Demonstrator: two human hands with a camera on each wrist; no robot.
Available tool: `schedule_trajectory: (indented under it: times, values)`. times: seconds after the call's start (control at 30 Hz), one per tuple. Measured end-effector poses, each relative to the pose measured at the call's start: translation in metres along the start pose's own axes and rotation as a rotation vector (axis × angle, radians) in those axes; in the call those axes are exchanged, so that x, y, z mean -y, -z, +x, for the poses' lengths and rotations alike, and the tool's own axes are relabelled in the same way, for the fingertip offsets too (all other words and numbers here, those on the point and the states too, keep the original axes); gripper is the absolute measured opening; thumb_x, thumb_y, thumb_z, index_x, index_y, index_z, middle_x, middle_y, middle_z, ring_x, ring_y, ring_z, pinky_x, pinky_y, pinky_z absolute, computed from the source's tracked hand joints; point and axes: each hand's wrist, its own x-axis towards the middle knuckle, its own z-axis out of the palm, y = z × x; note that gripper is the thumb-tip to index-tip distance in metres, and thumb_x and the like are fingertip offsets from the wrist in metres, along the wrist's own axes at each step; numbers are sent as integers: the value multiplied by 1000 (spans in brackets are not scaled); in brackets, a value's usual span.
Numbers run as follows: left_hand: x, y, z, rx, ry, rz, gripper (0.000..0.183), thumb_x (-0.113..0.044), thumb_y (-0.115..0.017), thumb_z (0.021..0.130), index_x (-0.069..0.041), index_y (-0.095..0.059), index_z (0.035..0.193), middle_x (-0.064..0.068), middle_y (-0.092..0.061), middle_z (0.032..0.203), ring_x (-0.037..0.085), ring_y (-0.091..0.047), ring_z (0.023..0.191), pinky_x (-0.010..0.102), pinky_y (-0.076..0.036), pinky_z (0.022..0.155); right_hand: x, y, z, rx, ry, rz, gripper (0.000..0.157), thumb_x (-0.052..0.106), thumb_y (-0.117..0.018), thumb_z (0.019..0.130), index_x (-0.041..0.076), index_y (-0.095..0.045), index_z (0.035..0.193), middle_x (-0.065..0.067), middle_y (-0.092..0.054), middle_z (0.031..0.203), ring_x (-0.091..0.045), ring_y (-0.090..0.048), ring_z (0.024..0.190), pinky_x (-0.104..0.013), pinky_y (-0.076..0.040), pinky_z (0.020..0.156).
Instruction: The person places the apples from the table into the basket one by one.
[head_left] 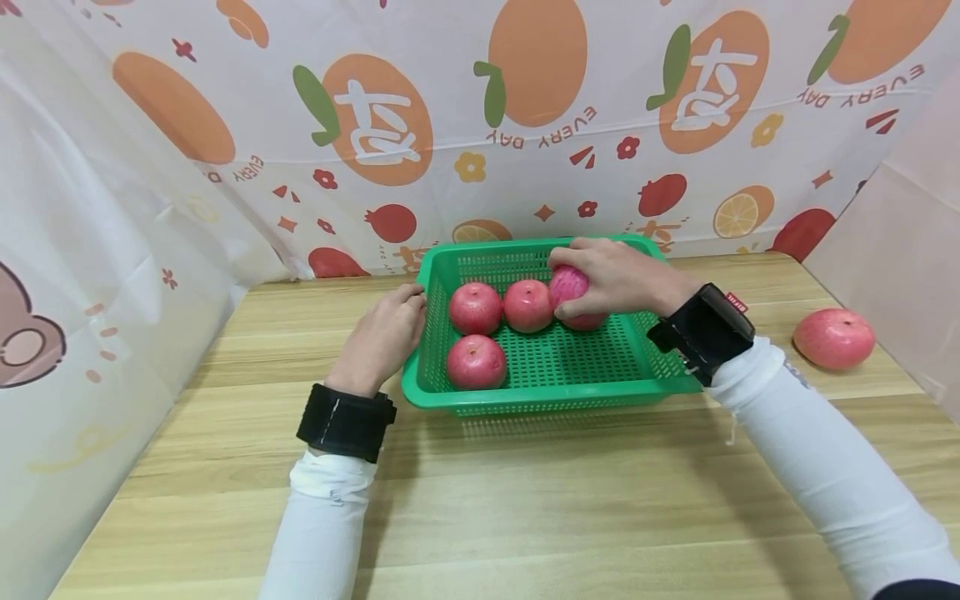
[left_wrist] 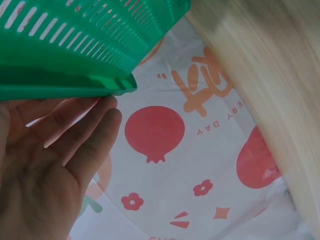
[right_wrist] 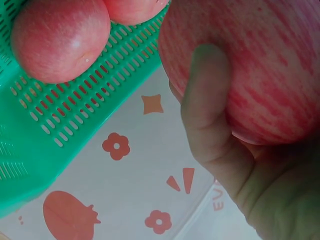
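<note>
A green plastic basket (head_left: 555, 398) sits on the table with several red apples in it, including one at the back left (head_left: 476, 308), one beside it (head_left: 528, 305) and one at the front left (head_left: 477, 362). My right hand (head_left: 617, 275) grips a striped pink-red apple (right_wrist: 260, 70) at the back of the basket, thumb pressed along its side. At the basket's left rim (left_wrist: 65, 93), my left hand (head_left: 386, 333) touches the edge with fairly straight fingers (left_wrist: 95, 137). Its thumb is hidden in the left wrist view.
Another apple (head_left: 834, 339) lies on the wooden table (head_left: 525, 517) to the right of the basket, near the side wall. A white curtain with fruit prints (head_left: 450, 117) hangs behind the table, close to the basket's back rim. Pale sheeting (head_left: 112, 292) bounds the left side.
</note>
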Motion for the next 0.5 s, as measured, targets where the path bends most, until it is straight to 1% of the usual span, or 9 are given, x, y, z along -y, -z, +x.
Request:
schedule_trajectory:
  times: [0.13, 0.27, 0.4, 0.5]
  values:
    - [0, 0, 0, -5, -7, -4, 25, 2, -61, 99, 18, -64, 118, 32, -58, 132, 45, -59, 120, 54, -50, 100, 1, -2, 2, 9, 22, 14, 43, 35, -75, 84, 12, -62, 117, -12, -57, 110, -30, -57, 97, -40, -57, 69]
    - [1, 0, 0, -9, -12, -6, 25, 3, -60, 99, 19, -64, 118, 32, -58, 131, 45, -59, 120, 54, -50, 100, 3, -4, 3, 30, 26, 26, 44, 35, -74, 84, 11, -62, 118, -11, -57, 110, -30, -57, 98, -40, -57, 70]
    - [1, 0, 0, -10, -14, -4, 26, 2, -60, 99, 19, -64, 118, 32, -58, 131, 45, -59, 120, 54, -50, 100, 6, -8, 6, 52, 13, 26, 48, 34, -75, 84, 10, -62, 123, -12, -57, 114, -30, -57, 100, -39, -58, 73]
    - [1, 0, 0, -7, -14, -3, 26, 2, -60, 99, 18, -64, 119, 32, -58, 131, 45, -59, 119, 54, -50, 100, 7, -11, 8, 69, 5, 17, 51, 33, -77, 83, 11, -61, 126, -13, -57, 117, -31, -57, 102, -42, -58, 79]
